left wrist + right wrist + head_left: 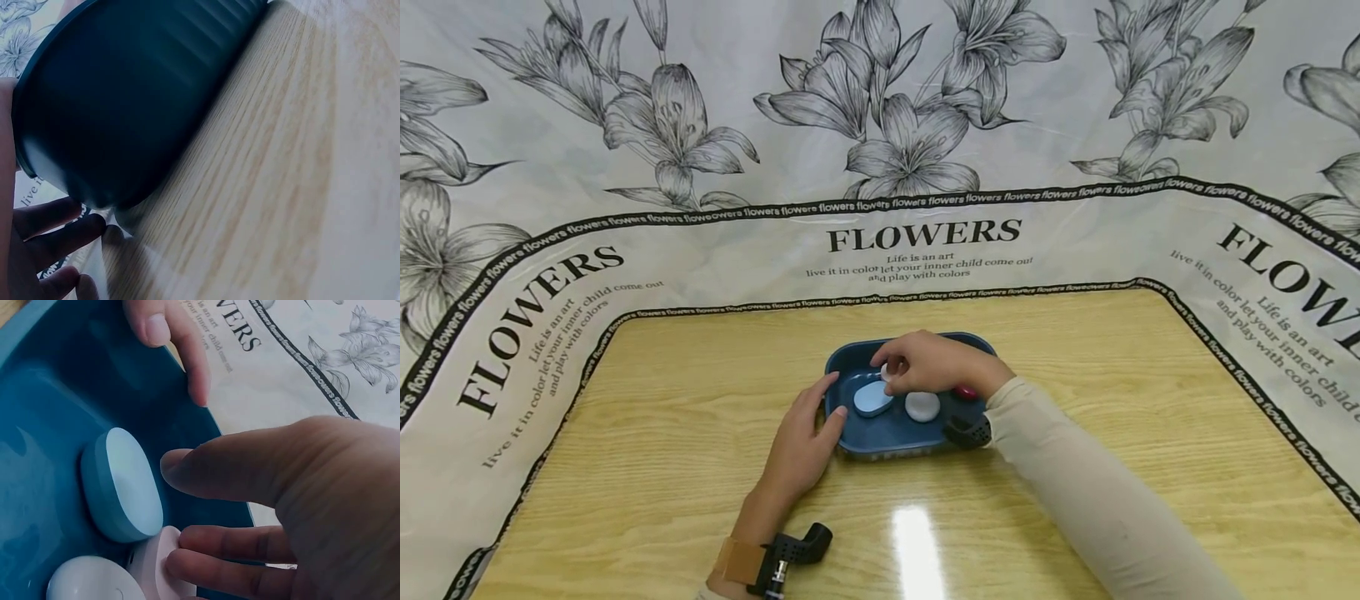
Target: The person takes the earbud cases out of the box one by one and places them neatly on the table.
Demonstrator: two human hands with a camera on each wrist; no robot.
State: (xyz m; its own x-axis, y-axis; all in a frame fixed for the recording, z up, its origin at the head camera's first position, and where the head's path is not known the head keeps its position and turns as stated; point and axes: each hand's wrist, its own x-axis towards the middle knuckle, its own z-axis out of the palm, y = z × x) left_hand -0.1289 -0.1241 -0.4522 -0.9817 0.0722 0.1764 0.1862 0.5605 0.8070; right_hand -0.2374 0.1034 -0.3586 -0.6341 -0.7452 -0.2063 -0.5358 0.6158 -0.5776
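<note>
Resting on wooden table, blue basin held light-blue oval case, white round case, pale pink case and red item (partly hidden by right hand). Fingertips of right hand touched pale pink case, thumb apart from it; left hand's thumb and forefinger spread at basin's left rim.

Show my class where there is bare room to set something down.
Bare tabletop lies between the left hand and the printed cloth, right of the right sleeve, and between the forearms in front of the blue tub. The tub is crowded: the right hand is among a light-blue piece, white piece, pink piece and red piece.
</note>
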